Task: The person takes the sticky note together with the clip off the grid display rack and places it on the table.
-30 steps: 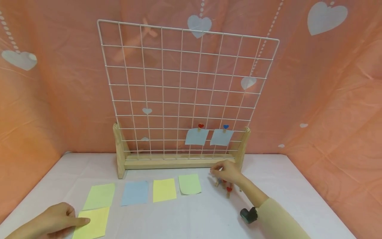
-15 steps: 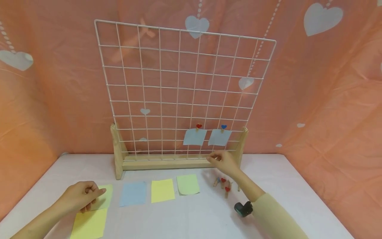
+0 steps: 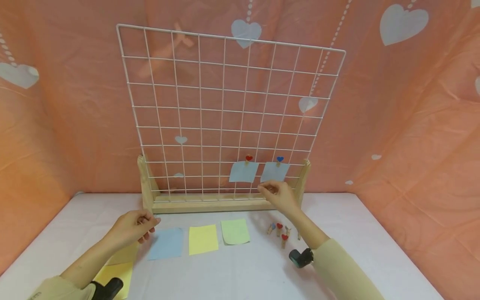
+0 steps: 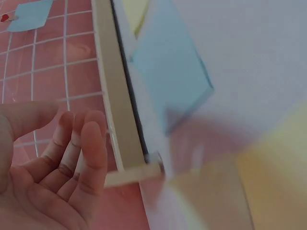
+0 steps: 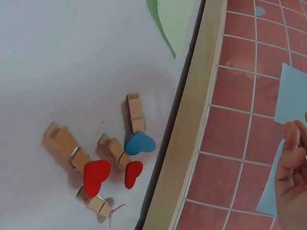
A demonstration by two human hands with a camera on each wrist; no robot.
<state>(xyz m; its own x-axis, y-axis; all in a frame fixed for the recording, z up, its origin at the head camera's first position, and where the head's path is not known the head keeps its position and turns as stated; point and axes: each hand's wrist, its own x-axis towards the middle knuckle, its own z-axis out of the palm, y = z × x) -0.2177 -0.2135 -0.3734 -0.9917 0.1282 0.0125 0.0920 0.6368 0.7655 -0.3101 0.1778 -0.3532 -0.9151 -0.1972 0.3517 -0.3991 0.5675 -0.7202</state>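
Note:
My left hand (image 3: 135, 227) hovers over the left end of the note row, beside a blue sticky note (image 3: 166, 243). Its fingers are loosely curled, with nothing between thumb and fingertips in the left wrist view. At the front of the wire grid (image 3: 222, 104), my right hand (image 3: 279, 196) is raised with relaxed, bent fingers and no object showing in them. Its fingertips overlap the lower edge of the right pale blue note (image 3: 275, 171), which hangs from a blue heart clothespin (image 3: 280, 159). Left of that, a red heart clothespin (image 3: 249, 158) holds another pale blue note (image 3: 243, 171).
Several small heart clothespins (image 5: 67, 143) lie on the white table below my right forearm. A yellow note (image 3: 203, 239) and a green note (image 3: 235, 231) lie in the row. Another yellow note (image 3: 120, 273) is under my left forearm. A wooden base (image 3: 210, 206) supports the grid.
My left hand has lifted off the front yellow note and moved forward and right. My right hand has risen from beside the loose clothespins to the lower grid.

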